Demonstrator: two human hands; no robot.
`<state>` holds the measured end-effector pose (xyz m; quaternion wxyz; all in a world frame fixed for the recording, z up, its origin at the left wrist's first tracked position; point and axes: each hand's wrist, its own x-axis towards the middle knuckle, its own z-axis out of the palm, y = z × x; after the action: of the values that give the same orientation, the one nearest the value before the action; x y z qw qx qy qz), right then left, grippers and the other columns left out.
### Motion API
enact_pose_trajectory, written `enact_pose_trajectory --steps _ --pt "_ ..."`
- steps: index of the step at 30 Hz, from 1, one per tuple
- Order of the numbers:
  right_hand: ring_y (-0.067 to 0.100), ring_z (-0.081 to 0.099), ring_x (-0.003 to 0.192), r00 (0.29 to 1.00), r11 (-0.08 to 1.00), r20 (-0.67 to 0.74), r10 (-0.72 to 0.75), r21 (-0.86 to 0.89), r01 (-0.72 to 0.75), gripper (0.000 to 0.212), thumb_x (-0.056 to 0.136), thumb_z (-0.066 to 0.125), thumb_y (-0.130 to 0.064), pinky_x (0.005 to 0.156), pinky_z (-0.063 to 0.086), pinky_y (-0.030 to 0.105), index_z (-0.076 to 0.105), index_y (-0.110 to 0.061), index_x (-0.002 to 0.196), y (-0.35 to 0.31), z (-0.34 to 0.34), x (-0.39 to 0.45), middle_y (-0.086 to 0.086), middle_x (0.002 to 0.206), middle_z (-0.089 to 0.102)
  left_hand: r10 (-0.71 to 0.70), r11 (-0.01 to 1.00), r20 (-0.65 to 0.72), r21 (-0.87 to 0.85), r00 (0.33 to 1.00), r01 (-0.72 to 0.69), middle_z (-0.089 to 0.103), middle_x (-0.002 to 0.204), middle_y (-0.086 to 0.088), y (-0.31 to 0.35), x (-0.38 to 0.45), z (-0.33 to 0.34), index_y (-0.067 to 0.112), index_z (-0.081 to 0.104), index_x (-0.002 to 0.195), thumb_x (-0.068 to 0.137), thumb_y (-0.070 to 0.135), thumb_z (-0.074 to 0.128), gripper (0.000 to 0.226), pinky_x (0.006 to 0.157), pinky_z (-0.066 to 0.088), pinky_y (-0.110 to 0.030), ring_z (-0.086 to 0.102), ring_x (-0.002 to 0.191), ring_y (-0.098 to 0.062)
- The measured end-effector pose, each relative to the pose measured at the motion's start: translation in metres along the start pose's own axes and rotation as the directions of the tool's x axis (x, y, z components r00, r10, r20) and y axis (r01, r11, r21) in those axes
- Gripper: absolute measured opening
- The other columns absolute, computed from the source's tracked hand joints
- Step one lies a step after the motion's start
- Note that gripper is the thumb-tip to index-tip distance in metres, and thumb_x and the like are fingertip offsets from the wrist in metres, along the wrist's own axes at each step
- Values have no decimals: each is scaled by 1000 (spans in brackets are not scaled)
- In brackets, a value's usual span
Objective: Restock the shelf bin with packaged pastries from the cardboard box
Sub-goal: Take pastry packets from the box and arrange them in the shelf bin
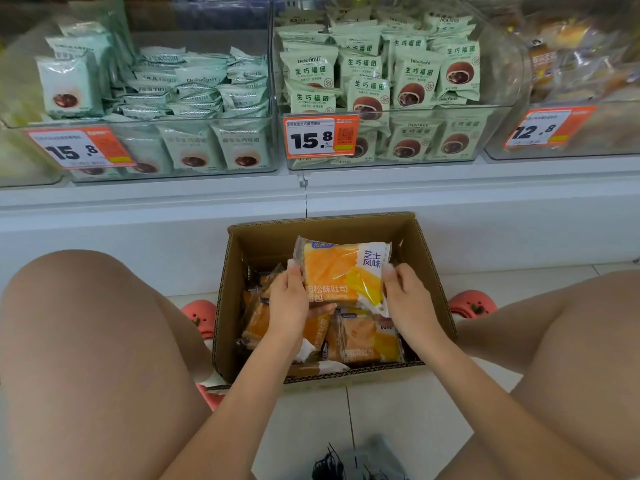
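An open cardboard box (pixel 429 271) stands on the floor between my knees, against the shelf base. Several orange packaged pastries (pixel 363 337) lie inside it. My left hand (pixel 289 299) and my right hand (pixel 407 299) hold one orange and white pastry pack (pixel 341 271) by its left and right sides, lifted just above the others in the box. Up on the shelf, at the far right, a clear bin (pixel 571 133) with a 12.8 price tag holds blurred orange-brown pastry packs.
Two clear bins (pixel 391 157) of green pastry packs with 15.8 price tags (pixel 318 136) fill the shelf left and centre. My bare knees flank the box, with pink sandals (pixel 199 315) beside it. White tiled floor lies in front.
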<state>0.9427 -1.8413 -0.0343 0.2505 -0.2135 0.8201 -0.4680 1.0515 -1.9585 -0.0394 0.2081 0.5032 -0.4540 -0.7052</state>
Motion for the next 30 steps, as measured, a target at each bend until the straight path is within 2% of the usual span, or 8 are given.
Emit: enact_pose_trajectory --steps 3,6,8,11,19,22,25,30 --pt "7 63 70 999 999 -14 44 13 -44 26 101 30 -37 50 55 22 44 -16 96 9 6 -1 -7 90 59 6 1000 2 15 1000 -6 66 103 -14 -2 -2 1 17 55 111 101 42 31 36 46 55 -23 68 80 -20" --pt "12 62 75 996 980 -88 4 -199 -22 27 101 28 -35 57 55 30 44 -16 92 19 12 1 1 97 62 8 1000 8 6 1000 -8 67 99 -14 -5 -6 2 17 56 106 101 41 31 35 43 53 -21 68 76 -19" --pt "17 63 74 991 937 -129 -40 -350 -8 27 101 27 -35 60 54 36 43 -14 94 22 12 3 2 92 62 22 1000 7 1 1000 -22 67 98 -13 -6 -9 2 16 56 109 101 41 31 36 42 53 -22 68 76 -20" --pt "15 58 61 979 929 -164 -125 -365 57 27 101 27 -34 50 49 33 41 -13 91 21 6 9 2 79 60 92 996 7 16 996 -93 67 98 -10 -3 -9 -1 18 54 108 101 40 31 33 47 57 -26 69 78 -20" --pt "-1 55 60 963 975 -160 -219 -8 221 29 103 29 -29 52 42 12 43 -19 80 3 -4 14 -4 74 58 240 970 109 -2 965 -241 69 103 -12 16 -11 -9 15 57 113 103 35 26 38 63 60 -29 70 90 -24" --pt "7 65 87 997 931 -10 -81 357 79 25 100 33 -41 75 52 31 54 -30 90 -27 -16 22 -1 96 67 364 926 98 68 926 -372 69 96 -17 44 -16 -11 11 60 105 103 33 25 41 69 60 -33 70 86 -24" --pt "20 69 88 993 801 88 -79 598 11 21 96 43 -37 73 57 37 57 -23 104 -78 -39 29 6 101 71 464 877 113 79 878 -474 70 93 -18 83 -20 -2 12 62 107 103 34 26 42 72 60 -38 69 89 -30" --pt "15 70 81 971 735 76 -228 667 121 11 91 54 -22 70 58 38 61 -17 98 -167 -83 43 1 86 72 704 696 134 68 698 -715 70 82 -4 175 -33 27 25 63 92 101 31 27 38 73 57 -38 67 80 -16"
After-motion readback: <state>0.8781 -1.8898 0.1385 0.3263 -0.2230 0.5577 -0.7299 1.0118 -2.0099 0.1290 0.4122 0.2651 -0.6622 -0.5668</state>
